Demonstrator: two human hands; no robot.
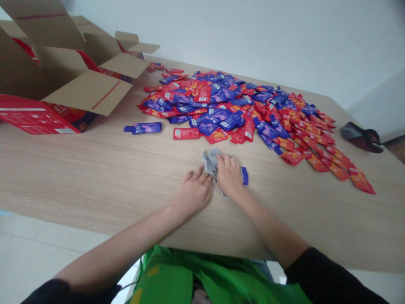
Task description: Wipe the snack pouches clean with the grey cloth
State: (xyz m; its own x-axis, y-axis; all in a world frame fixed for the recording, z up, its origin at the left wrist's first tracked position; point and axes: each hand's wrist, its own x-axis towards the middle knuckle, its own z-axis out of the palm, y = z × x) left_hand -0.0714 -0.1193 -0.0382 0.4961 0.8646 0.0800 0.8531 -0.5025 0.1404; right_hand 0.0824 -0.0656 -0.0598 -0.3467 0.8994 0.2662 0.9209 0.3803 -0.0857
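A crumpled grey cloth (209, 162) is bunched under my right hand (229, 175), whose bent fingers grip it. Beneath hand and cloth lies a blue sachet (244, 176), mostly covered, with one end showing on the right. My left hand (195, 190) rests on the table just to the left, palm down and fingers stretched out, the tips at the cloth and the sachet's left end. Whether those fingertips press on the sachet is hard to see. Beyond my hands, a red sachet (186, 134) and another blue sachet (143, 128) lie flat on the wood.
A wide heap of red and blue sachets (218, 101) spreads along the back of the table (110, 177) and down its right side. Open cardboard boxes (68, 116) with raised flaps stand at the left. Dark glasses (362, 137) lie near the right edge.
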